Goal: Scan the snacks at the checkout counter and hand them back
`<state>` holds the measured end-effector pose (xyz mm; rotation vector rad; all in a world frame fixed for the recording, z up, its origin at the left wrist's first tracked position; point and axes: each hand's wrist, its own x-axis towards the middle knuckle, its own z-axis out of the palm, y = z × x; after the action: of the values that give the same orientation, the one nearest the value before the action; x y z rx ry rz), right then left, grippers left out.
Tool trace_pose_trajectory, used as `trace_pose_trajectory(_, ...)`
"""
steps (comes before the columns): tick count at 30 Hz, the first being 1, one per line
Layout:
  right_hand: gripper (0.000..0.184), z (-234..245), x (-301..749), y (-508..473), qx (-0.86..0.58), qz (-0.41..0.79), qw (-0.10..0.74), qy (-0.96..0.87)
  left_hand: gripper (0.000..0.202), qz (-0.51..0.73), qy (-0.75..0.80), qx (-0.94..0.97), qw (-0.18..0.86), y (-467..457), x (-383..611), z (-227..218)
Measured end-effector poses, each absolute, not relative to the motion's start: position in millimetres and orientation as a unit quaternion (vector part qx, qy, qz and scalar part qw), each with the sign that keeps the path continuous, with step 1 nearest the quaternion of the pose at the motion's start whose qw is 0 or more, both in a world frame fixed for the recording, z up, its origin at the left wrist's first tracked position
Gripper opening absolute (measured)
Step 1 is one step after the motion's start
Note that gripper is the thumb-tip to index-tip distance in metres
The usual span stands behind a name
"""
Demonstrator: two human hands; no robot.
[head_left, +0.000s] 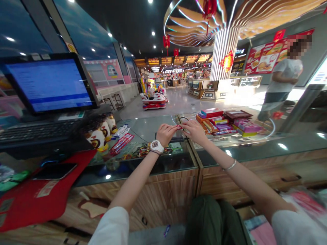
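Observation:
My left hand [165, 133], with a white watch [156, 146] on its wrist, is raised over the glass counter with its fingers closed. My right hand [194, 131] meets it at the fingertips, also closed in a pinch. Something small and red shows where the fingertips meet, too small to name; it may be nails. A thin dark cable curves just behind my right fingers. To the right of my hands lies a pile of packaged sweets and bars [219, 121]. Left of them, red-wrapped packs [122, 143] rest on the glass.
A monitor [49, 83] and a keyboard [33, 127] stand at left, beside cups with dark tops [100, 132]. A phone [55, 171] lies on a red cloth or bag [51, 194]. Wooden drawers [163, 194] are below the counter. A person [283, 76] stands beyond it at right.

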<state>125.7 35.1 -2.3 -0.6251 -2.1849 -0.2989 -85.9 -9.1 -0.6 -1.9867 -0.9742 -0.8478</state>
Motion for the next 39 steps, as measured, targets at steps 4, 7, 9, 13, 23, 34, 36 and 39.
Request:
trace_pose_trajectory(4,0.022,-13.5,164.2,30.1,-0.296,-0.176,0.395,-0.852,0.02,-0.31,-0.36,-0.806,0.353,-2.6,-40.0,-6.3)
trace_pose_trajectory(7,0.023,-21.2,195.0,26.9,-0.318,-0.209,0.39,-0.839,0.022,-0.292,-0.367,-0.823,0.322,5.7,-7.0,-11.8)
trace_pose_trajectory(9,0.024,-26.3,215.6,25.7,-0.333,-0.225,0.386,-0.831,0.023,-0.277,-0.371,-0.835,0.299,11.7,13.8,-15.2)
trace_pose_trajectory(13,0.026,-37.9,259.7,27.8,-0.375,-0.241,0.38,-0.81,0.032,-0.245,-0.372,-0.856,0.263,18.6,50.2,-21.5)
trace_pose_trajectory(23,0.027,-67.7,342.7,45.2,-0.453,-0.218,0.376,-0.778,0.029,-0.194,-0.35,-0.886,0.233,39.7,107.3,-32.8)
trace_pose_trajectory(34,0.023,-67.6,347.1,60.8,-0.561,-0.133,0.259,-0.775,0.025,-0.144,-0.361,-0.905,0.172,71.5,135.7,-42.4)
trace_pose_trajectory(36,0.028,-68.6,347.3,61.0,-0.573,-0.112,0.254,-0.771,0.025,-0.145,-0.361,-0.905,0.17,76.4,132.8,-43.0)
trace_pose_trajectory(39,0.036,-69.7,347.6,61.3,-0.57,-0.087,0.253,-0.777,0.024,-0.145,-0.35,-0.912,0.16,83.8,129.3,-44.3)
